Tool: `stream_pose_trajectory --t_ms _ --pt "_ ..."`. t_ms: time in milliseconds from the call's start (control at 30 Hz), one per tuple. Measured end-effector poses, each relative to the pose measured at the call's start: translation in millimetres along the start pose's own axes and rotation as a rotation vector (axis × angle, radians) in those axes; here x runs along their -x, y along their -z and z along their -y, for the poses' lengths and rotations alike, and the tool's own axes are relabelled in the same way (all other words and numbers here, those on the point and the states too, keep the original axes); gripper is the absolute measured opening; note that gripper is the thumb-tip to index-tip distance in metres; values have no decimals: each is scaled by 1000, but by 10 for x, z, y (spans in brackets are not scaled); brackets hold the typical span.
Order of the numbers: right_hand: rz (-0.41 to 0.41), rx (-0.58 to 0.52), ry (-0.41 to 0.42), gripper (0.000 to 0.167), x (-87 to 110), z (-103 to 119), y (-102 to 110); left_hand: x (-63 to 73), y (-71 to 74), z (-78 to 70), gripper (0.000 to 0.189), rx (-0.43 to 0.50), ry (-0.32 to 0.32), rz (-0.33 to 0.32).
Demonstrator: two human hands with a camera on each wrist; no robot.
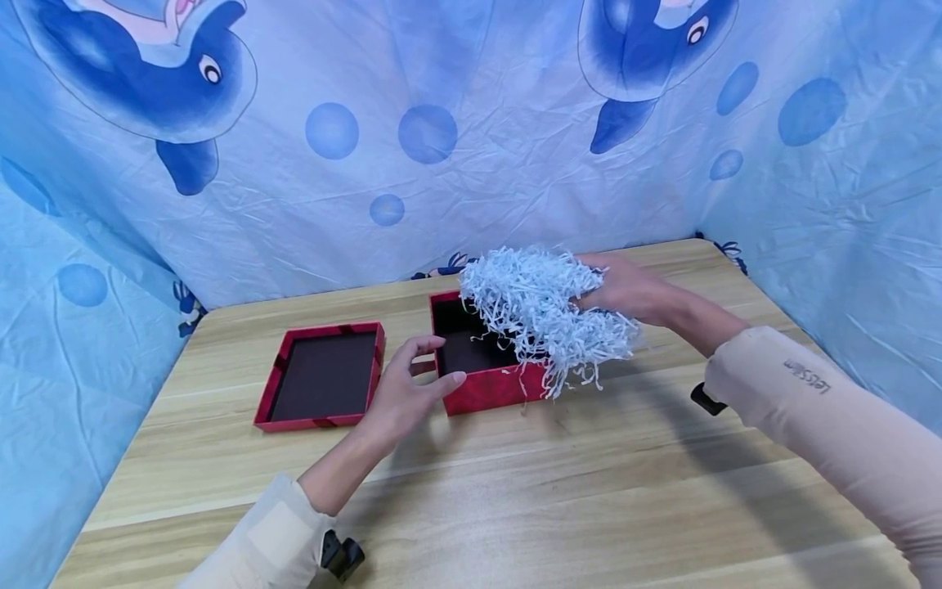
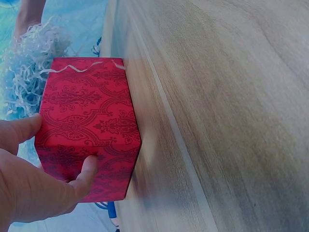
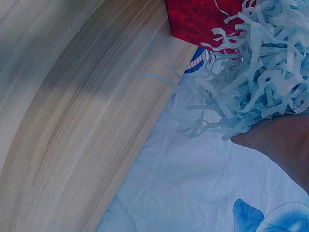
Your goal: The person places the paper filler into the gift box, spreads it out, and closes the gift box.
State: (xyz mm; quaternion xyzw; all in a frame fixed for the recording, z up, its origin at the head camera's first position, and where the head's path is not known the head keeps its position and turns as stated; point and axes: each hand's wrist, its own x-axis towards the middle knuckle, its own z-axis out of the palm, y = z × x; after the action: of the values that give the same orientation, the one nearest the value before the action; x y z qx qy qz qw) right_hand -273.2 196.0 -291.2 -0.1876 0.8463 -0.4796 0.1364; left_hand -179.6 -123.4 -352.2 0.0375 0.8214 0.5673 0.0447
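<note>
"Gripped by the right hand (image 1: pixel 629 288) — that was how the shredded paper (image 1: pixel 526 298) hung over the right part of the red box (image 1: pixel 493 391)."

"And the left hand (image 1: pixel 403 393)?"

"Fingers and thumb touched the box's left end without wrapping round it. Farther left lay what looked like its lid (image 1: pixel 320 376)."

"What could have gone wrong?"

"Loose strands dangled past the box's front, so some might have dropped onto the table (image 1: pixel 515 491) there. Such a light touch, I thought, might have let the box slide if the bundle snagged its rim."

"What couldn't you make out?"

"Right fingertips, buried in paper — and the box's right interior, covered by it. The right wrist view cut off most of that hand."
</note>
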Motion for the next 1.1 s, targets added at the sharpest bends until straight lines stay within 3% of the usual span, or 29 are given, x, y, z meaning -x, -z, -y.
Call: stream_pose_trajectory --t_ms 200,567,1100 --pt "33 64 41 69 -44 17 -82 -3 -2 3 58 8 -2 -2" --pt "43 179 -69 84 -106 117 -237 -9 7 4 58 26 -3 9" --pt "27 241 -42 81 -202 250 -407 -3 6 -4 57 24 -14 10"
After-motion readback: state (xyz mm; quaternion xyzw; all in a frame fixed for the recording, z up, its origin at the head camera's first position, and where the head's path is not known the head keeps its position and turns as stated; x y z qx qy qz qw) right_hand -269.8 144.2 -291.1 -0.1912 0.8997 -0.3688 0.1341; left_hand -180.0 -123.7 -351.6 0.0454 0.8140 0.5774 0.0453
